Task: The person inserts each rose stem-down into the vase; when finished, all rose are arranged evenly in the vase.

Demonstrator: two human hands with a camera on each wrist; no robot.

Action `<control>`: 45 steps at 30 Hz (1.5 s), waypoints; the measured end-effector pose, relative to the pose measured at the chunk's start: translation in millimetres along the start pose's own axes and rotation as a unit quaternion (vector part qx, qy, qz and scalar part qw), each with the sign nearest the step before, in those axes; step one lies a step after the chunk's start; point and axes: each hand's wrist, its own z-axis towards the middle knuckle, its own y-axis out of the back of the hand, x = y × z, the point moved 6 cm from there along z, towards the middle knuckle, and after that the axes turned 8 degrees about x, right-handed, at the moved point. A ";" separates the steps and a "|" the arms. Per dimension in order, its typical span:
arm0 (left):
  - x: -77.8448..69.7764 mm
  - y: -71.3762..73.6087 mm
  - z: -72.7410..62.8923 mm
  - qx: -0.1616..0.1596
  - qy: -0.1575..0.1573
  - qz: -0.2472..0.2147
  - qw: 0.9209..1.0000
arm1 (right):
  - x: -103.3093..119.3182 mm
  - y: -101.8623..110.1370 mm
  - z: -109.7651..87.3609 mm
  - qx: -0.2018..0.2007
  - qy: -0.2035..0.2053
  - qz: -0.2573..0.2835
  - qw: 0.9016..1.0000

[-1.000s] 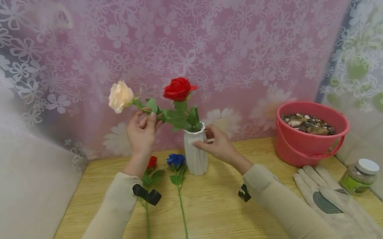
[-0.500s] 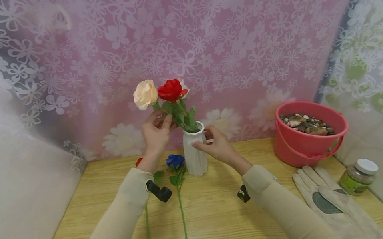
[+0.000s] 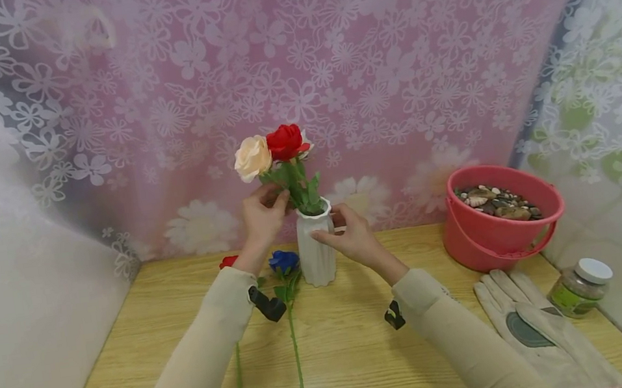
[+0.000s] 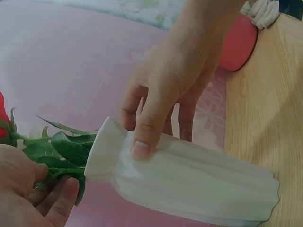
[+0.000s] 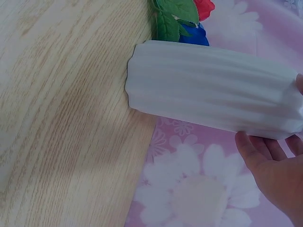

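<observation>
Near the back edge of the bench (image 3: 368,357), a white vase (image 3: 317,252) with fluted sides stands upright. Just above its mouth and to the left is a cream rose (image 3: 252,158), its bloom close beside that of a red rose (image 3: 284,142) whose leafy stem goes down into the vase. Partly hidden behind the red bloom is a white rose (image 3: 306,142).

The person's left hand (image 3: 265,216) is beside the vase mouth, thumb and fingers pinching a green stem just outside the rim; how far that stem reaches inside is hidden. The right hand (image 3: 354,234) holds the vase below the rim, thumb on the near side and fingers round the far side, slightly apart.

To the left of the vase, a blue rose (image 3: 284,262) lies flat with its stem toward the person. Farther left lies a second red flower (image 3: 229,261), partly covered by the left arm.

Well to the right, a pink bucket (image 3: 462,239) holds stones (image 3: 498,203). In front of it lies a pale glove (image 3: 542,337) with a dark green patch, near a white-lidded jar (image 3: 580,289). Behind everything hangs a flowered pink sheet (image 3: 328,54).
</observation>
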 end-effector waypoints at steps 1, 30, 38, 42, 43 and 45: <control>0.6 -1.0 0.8 0.001 -0.005 0.011 1.000 | -0.3 -0.3 0.1 0.000 -0.001 0.000 1.000; 13.3 -17.1 -0.5 0.045 -0.010 0.107 0.993 | 0.0 -0.5 1.3 -0.009 0.005 0.011 1.000; 15.0 -10.1 -0.9 -0.025 -0.030 0.098 0.994 | -1.6 0.0 0.9 -0.009 0.002 0.011 1.000; 14.1 -10.6 0.3 -0.013 -0.014 0.111 0.994 | -2.6 -0.1 1.1 -0.008 -0.001 0.008 1.000; 13.5 -10.9 0.7 -0.008 -0.012 0.112 0.994 | -2.3 -0.2 1.0 -0.008 -0.001 0.008 1.000; 13.1 -11.6 1.5 0.003 -0.012 0.112 0.994 | -1.9 -0.3 1.0 -0.007 -0.001 0.010 1.000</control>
